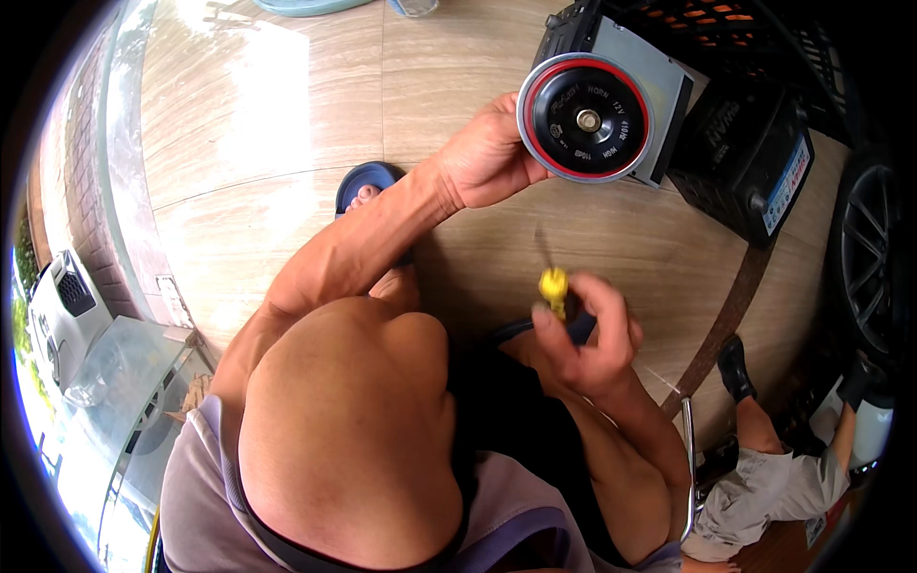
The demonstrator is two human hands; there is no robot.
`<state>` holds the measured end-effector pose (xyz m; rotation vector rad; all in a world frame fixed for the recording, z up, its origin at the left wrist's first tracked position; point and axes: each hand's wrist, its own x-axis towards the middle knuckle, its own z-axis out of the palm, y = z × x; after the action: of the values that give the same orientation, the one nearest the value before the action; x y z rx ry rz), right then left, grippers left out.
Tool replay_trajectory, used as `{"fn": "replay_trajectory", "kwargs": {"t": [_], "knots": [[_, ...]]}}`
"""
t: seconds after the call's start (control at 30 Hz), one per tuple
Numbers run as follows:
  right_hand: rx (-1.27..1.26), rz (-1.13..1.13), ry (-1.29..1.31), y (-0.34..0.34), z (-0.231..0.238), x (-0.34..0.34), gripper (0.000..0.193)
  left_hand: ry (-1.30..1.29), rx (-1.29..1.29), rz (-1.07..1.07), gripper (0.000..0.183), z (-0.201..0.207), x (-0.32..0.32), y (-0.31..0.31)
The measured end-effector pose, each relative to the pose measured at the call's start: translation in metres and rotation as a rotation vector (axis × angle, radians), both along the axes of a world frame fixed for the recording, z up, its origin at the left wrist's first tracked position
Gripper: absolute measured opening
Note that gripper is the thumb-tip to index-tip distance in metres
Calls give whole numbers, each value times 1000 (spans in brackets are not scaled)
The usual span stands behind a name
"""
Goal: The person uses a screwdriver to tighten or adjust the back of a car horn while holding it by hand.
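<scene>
My left hand (492, 153) is closed on the edge of a round car horn (611, 100), with its face turned up toward me. The horn has a black disc face, a red ring, a silver rim and a brass-coloured nut at its centre. Nearer to me and apart from the horn, my right hand (597, 339) pinches a screwdriver (553, 283) by its yellow handle. Its thin shaft points away from me and is blurred. Just behind the horn lies a grey metal box (626, 48), partly covered by it.
A black car battery (735, 143) stands right of the horn, by a black plastic crate (755, 43). A wheel (871, 253) is at the right rim. Another person's leg (755, 430) shows at lower right. A glass case (124, 382) stands on the left. Tiled floor (334, 105) lies ahead.
</scene>
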<state>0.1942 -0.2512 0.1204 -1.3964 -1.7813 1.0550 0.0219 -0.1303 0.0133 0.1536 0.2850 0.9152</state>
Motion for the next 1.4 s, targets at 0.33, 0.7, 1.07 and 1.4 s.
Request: {"fn": "replay_trajectory", "kwargs": {"t": [0.33, 0.7, 1.07, 1.4], "knots": [[-283, -116, 79, -1, -1, -5, 38, -86, -6, -3, 29, 1, 2, -1], [-148, -48, 24, -3, -3, -2, 37, -96, 3, 8, 29, 5, 2, -2], [38, 66, 2, 1, -3, 1, 40, 51, 15, -16, 44, 5, 2, -1], [-301, -107, -12, -4, -3, -3, 36, 25, -1, 5, 38, 8, 4, -1]]}}
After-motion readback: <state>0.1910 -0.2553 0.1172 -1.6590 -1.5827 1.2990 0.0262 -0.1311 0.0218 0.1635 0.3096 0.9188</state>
